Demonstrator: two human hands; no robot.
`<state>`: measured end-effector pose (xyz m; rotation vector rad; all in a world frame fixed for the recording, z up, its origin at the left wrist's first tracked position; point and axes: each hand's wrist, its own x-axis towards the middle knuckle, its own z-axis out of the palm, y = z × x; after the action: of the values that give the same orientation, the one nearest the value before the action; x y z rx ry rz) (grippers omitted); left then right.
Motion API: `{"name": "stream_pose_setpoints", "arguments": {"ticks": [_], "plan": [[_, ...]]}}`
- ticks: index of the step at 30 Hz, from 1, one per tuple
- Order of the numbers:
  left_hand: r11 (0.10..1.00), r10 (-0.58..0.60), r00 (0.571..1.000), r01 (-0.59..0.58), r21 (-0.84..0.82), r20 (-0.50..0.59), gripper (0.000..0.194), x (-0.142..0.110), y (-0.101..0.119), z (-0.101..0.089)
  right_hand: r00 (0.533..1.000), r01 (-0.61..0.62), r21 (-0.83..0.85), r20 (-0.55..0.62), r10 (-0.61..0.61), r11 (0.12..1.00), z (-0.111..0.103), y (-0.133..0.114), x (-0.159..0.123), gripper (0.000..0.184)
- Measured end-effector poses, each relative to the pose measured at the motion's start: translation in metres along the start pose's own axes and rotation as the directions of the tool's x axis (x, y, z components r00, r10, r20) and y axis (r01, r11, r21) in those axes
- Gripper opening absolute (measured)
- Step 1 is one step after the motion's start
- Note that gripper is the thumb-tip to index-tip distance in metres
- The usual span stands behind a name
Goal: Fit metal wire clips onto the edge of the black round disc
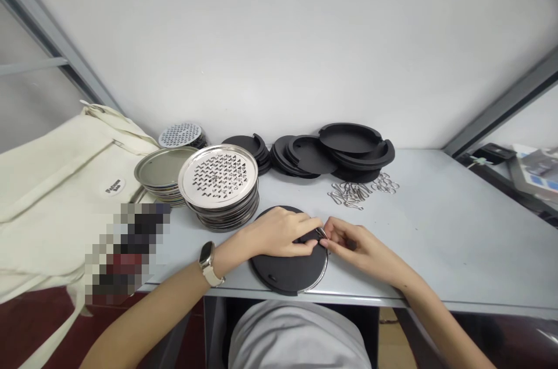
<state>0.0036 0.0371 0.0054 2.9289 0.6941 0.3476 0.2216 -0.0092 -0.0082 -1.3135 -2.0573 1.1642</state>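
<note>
A black round cover lies at the table's front edge, with a strip of shiny metal rim showing along its lower right side. Across its top rests my left hand, index finger and thumb bent around the right edge of the cover. At that same edge my right hand pinches a small metal spring clip. The fingertips of both hands nearly meet there, partly hiding the clip. Whether the clip passes through the cover cannot be seen.
Left of my hands stands a stack of round metal graters, beside another stack of metal discs. Black round covers are piled at the back. Loose metal clips lie to their front right. A cream bag occupies the left side.
</note>
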Motion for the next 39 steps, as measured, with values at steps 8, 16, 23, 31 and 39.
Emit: {"name": "stream_pose_setpoints", "arguments": {"ticks": [8,16,23,31,39], "plan": [[1.0,-0.007,1.0,0.007,0.009,0.01,0.022,0.0001,0.0005,-0.0013,1.0,0.016,-0.018,0.0,-0.016,1.0,-0.0007,-0.0004,-0.0009,0.031],[1.0,-0.023,1.0,0.023,-0.002,0.01,0.022,-0.0005,0.0001,0.0002,0.999,0.032,-0.037,-0.013,-0.033,0.999,-0.0004,0.0006,-0.0008,0.029],[1.0,-0.023,1.0,0.023,-0.008,0.007,0.021,0.0,0.0001,0.0009,1.0,0.027,-0.037,-0.015,-0.027,0.999,0.0,0.0004,0.0,0.031],[1.0,-0.012,1.0,0.012,-0.006,-0.002,0.021,0.0002,0.0003,0.0,0.997,0.066,-0.1,-0.028,-0.069,0.993,0.0013,0.0001,0.0016,0.029],[0.999,-0.041,0.999,0.042,0.014,-0.02,0.02,0.0002,0.0011,-0.0007,0.994,0.093,-0.227,-0.03,-0.103,0.969,0.0046,-0.0016,0.0026,0.03]]}}
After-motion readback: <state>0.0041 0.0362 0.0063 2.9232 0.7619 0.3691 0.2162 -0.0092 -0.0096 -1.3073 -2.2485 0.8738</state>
